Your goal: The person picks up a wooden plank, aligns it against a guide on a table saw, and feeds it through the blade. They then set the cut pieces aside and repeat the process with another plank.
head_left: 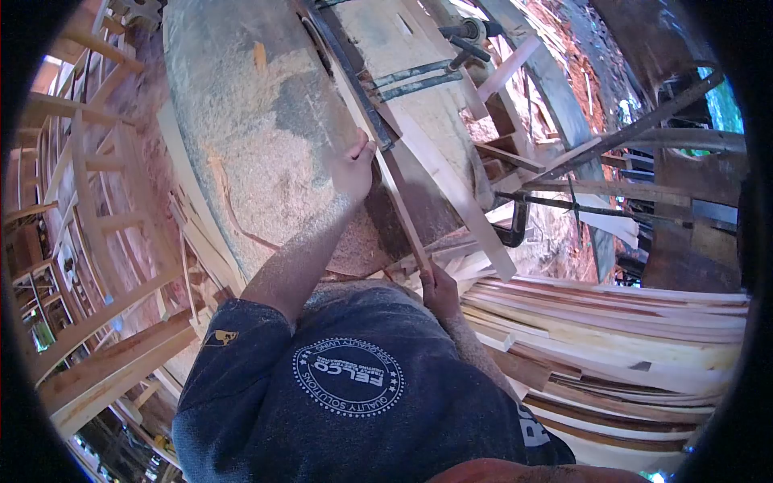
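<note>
A long, thin wooden strip (404, 216) lies lengthwise along a dark metal bar (346, 68) on a work table (250, 113) covered in sawdust. My left hand (354, 167) is closed at the strip's left side, fingers pressed against it near the bar's close end. Nearer my body, my right hand (440, 291) is wrapped round the strip's close end. Just right of the bar, a wider pale board (455, 197) lies at a slant. The strip's far part is partly hidden beside the bar.
A large stack of boards (612, 338) lies at the right. A black clamp (515, 221) sits at the table's right edge, and dark straps (415, 79) cross the table's far part. Wooden frames (105, 201) stand at the left. Loose offcuts lie around the table.
</note>
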### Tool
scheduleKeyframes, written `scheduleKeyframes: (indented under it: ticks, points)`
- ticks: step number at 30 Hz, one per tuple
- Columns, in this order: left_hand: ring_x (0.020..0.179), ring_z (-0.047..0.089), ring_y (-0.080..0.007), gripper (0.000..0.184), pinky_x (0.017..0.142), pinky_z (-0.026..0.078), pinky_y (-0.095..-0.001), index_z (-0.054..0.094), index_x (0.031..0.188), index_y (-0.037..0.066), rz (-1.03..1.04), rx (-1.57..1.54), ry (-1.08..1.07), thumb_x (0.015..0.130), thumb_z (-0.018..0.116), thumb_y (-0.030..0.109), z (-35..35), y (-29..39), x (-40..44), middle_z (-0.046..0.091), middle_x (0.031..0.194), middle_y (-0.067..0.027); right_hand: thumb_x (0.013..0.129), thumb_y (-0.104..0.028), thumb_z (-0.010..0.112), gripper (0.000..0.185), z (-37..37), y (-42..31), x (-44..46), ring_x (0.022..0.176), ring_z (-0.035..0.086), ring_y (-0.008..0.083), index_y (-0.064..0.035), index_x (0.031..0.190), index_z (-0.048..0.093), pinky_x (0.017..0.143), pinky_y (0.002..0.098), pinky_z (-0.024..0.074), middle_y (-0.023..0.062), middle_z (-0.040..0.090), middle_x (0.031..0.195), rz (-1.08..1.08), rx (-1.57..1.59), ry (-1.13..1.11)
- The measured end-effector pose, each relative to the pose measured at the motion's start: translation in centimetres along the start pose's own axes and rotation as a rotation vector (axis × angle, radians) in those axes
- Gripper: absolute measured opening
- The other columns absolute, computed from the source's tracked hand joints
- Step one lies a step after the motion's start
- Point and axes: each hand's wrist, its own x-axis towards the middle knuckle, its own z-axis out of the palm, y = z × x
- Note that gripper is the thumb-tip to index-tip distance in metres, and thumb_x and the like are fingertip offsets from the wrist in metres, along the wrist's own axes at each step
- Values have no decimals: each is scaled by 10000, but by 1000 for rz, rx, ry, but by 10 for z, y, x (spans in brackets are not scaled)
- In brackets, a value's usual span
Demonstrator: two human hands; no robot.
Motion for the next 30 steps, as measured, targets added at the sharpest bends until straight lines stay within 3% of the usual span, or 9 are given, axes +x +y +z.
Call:
scheduleKeyframes:
  ticks: [6,9,14,17,20,23,26,30]
  points:
    - [1123,675,-151,408,980,495,-274,664,1339,22,-8,25,48,989,712,226,-1,27,5,735,1247,-163,1088,-393,478,447,-4,-21,12,805,675,318,6,1158,667,751,420,519,206,672,854,2,13,-31]
    - [1083,673,-133,392,937,508,-267,668,1330,19,-51,9,34,984,716,196,-4,42,8,733,1238,-161,1087,-389,474,438,-5,-25,19,1019,689,454,-51,1318,631,864,493,534,273,700,1048,29,21,-89]
    - [1007,655,-100,378,896,519,-261,663,1319,-21,12,117,22,987,706,153,-9,34,25,755,1181,-120,1089,-381,476,438,-3,-30,28,1051,686,453,-48,1327,631,885,480,538,269,704,1087,61,2,-106]
    - [780,594,-58,335,729,516,-276,707,1265,21,0,-23,46,958,740,153,-8,38,30,747,887,-39,1090,-367,478,429,-1,-35,33,1068,685,448,-47,1329,632,897,471,538,265,704,1116,43,59,-90]
    - [815,601,-56,336,742,517,-274,704,1265,0,30,-70,50,963,734,143,-7,13,47,751,919,-49,1090,-349,480,415,0,-42,38,1085,683,440,-49,1334,631,907,464,536,264,700,1147,45,86,-82]
    - [951,648,-92,385,838,528,-241,635,1340,-73,-26,-79,2,995,693,89,-9,29,48,749,1109,-98,1087,-332,483,401,2,-42,43,1086,685,435,-54,1334,631,903,461,537,267,698,1148,57,20,-80]
    - [905,647,-87,375,807,538,-246,649,1326,-72,81,-68,40,987,703,81,-7,8,64,751,1082,-84,1084,-323,490,390,1,-44,48,1072,687,437,-59,1333,633,894,471,536,272,697,1125,75,-17,-102]
    - [1223,653,-204,390,1039,470,-277,655,1292,-74,48,-112,-3,959,721,118,-10,1,73,693,1289,-234,1081,-323,495,387,0,-52,49,1039,690,442,-62,1330,635,873,497,532,287,695,1082,114,15,-115]
